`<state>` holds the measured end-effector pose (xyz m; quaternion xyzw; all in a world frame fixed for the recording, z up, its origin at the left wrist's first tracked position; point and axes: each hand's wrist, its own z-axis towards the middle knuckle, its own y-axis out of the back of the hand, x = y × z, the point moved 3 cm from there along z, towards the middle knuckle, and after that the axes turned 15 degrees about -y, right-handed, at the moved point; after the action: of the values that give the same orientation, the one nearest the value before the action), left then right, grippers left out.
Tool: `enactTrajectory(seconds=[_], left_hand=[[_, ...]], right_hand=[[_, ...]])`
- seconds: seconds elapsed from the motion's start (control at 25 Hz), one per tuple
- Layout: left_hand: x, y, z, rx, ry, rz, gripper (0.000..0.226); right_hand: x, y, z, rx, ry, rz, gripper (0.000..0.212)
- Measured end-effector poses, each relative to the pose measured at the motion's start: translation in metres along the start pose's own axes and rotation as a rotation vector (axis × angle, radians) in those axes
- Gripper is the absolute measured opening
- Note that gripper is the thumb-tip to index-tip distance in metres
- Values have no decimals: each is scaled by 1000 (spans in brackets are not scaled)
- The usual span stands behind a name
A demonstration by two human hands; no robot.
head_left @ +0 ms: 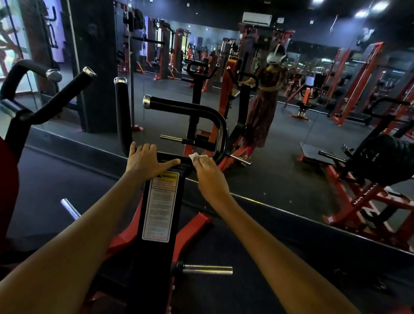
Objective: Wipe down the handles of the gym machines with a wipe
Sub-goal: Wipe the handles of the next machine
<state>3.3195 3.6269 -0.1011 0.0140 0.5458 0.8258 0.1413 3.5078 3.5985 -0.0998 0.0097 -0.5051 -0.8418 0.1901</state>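
Right hand (206,172) clutching a white wipe (194,156), pressed to the base of the black curved handle (203,113) where it joins the upright post (160,214); left hand (147,161), fingers flat, steadying the post top. Wiping apparently mid-step; next, likely a sweep along the bend toward the chrome cap (146,101)

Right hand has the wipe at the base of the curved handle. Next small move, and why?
Probably slide the right hand with the wipe up along the curved black handle toward its chrome cap. The wipe sits only at the handle's base, while the left hand rests flat on the post.
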Motion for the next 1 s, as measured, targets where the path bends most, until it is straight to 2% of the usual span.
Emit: enactTrajectory(seconds=[0.12,0.2,0.28,0.36,0.52,0.64,0.76,0.84,1.0], left_hand=[[1,-1,0,7,-2,-10,85],[0,0,0,4,2,-14,84],[-2,0,0,-2,13,-7,83],[-3,0,-2,-15,25,-9,83],[-5,2,-2,-19,45,-9,86],[-8,3,-3,-3,68,-5,89],[-9,7,-3,16,77,-20,86],[-8,8,-2,13,81,-36,83],[-8,3,-2,-30,96,-43,76]], right_hand=[[-27,11,1,-123,325,-133,57],[-42,29,20,-204,438,-228,43],[-51,46,39,-258,331,-259,28],[-54,43,42,-278,168,-104,23],[-31,-2,5,-131,-45,198,26],[-18,-11,-3,8,-12,149,28],[-32,11,7,-101,-37,223,19],[-39,14,10,-186,-78,181,22],[-3,-9,3,-73,-153,244,35]])
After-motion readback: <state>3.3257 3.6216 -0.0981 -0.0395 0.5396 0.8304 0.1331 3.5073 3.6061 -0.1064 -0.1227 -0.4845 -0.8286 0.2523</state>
